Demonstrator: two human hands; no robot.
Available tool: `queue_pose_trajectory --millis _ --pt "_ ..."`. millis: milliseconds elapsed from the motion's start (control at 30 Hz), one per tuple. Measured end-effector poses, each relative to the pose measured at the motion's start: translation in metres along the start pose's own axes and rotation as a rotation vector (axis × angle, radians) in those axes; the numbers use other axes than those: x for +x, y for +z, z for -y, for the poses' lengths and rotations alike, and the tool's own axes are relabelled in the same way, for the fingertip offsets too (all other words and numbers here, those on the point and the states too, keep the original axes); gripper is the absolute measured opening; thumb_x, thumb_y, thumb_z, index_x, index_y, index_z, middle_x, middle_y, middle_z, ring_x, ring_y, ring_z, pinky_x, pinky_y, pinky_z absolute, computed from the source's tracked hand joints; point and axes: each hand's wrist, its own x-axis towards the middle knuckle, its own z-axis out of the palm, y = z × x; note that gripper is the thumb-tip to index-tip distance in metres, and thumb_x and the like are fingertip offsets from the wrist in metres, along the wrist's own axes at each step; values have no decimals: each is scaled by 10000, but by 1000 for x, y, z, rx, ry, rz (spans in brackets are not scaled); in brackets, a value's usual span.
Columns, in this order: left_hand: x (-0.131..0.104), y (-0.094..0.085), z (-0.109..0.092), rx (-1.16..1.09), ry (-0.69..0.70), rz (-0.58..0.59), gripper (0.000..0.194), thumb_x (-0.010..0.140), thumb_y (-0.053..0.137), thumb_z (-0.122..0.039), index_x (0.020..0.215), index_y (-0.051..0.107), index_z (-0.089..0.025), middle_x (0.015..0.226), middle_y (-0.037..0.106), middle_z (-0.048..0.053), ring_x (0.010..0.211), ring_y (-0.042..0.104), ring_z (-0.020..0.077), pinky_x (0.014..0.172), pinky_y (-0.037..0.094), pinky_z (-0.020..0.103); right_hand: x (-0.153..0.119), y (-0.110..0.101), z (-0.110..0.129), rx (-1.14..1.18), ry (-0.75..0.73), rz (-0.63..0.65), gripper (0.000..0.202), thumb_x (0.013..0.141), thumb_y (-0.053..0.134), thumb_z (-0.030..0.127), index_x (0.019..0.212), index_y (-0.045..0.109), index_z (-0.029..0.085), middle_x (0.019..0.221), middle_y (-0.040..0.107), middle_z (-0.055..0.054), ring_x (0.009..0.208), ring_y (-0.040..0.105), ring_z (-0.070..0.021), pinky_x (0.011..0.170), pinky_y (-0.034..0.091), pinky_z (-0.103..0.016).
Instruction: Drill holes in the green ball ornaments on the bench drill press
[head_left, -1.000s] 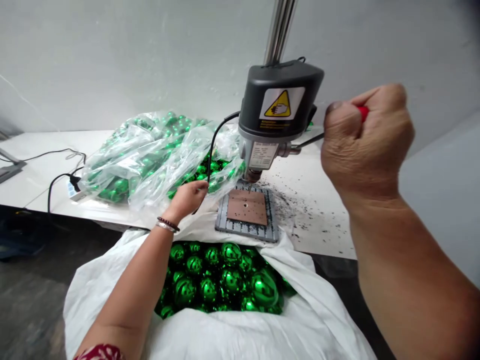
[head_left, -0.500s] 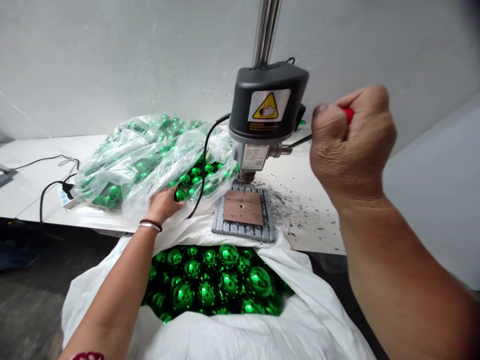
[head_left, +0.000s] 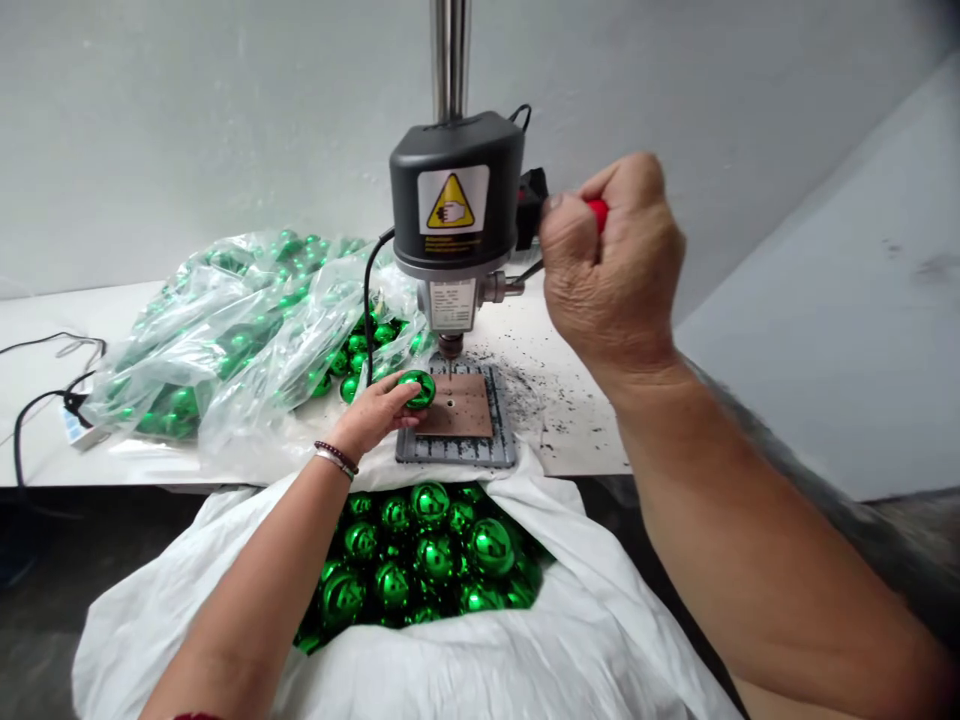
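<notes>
Between the thumb and fingers of my left hand [head_left: 379, 412] is a shiny green ball [head_left: 420, 389], held just left of the drill bit. My right hand [head_left: 615, 265] is wrapped round the red-tipped feed lever [head_left: 598, 214] of a drill press [head_left: 457, 195]. Below the chuck [head_left: 450, 346], a brown square board [head_left: 471, 408] with a small hole lies on the slotted grey base [head_left: 457, 456]. The bit stands above this board, apart from the ball.
Green balls [head_left: 435, 555] fill an open white sack [head_left: 450, 665] in front of the table [head_left: 585, 440]. At the left, clear plastic bags [head_left: 247, 340] hold more balls. Dark shavings [head_left: 525, 385] are scattered right of the base. A black cable [head_left: 369, 300] hangs beside the drill press.
My left hand has taken a green ball from the bag and carried it right to the board's left edge. My right hand stays on the lever. The view has turned slightly right.
</notes>
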Motion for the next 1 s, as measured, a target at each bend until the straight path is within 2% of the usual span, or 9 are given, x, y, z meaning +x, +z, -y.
queue_pose_trajectory --millis 133,267,467,600,767,1000 --pt "13 17 5 75 -31 19 358 825 636 -324 1162 637 -202 1031 688 60 690 659 108 565 486 187 1 -2 4 -31 38 15 225 877 496 354 786 379 185 714 400 17 651 325 -73 671 307 -240" --pt "16 30 2 171 -11 18 350 822 636 -303 1159 621 -207 982 682 51 687 655 112 546 468 184 1 -3 3 -49 27 28 238 874 478 375 775 344 204 736 405 0 665 372 -96 686 339 -248" --pt "17 37 3 302 40 1 371 822 620 -283 1179 574 -194 931 670 56 683 656 135 551 487 214 -1 -3 0 -68 -6 24 245 884 379 438 814 364 204 776 428 -20 709 400 -108 722 356 -255" --pt "17 40 3 542 126 -17 362 816 611 -300 1158 580 -184 862 659 35 637 630 139 533 467 227 -1 -2 -1 -63 -12 16 254 885 361 447 819 368 202 764 426 -13 692 371 -102 707 352 -251" --pt "13 45 1 836 261 -99 480 761 680 -346 1209 608 -187 836 686 20 717 628 174 687 503 279 -3 -2 -3 -49 -26 26 235 890 438 421 816 373 208 753 440 -4 696 445 -103 704 395 -254" --pt "10 48 8 812 260 -116 621 780 669 -347 1354 528 -155 1129 694 82 957 639 218 894 483 326 -29 -3 -10 4 -119 -59 218 902 431 399 840 430 189 685 469 16 596 429 -74 610 380 -237"
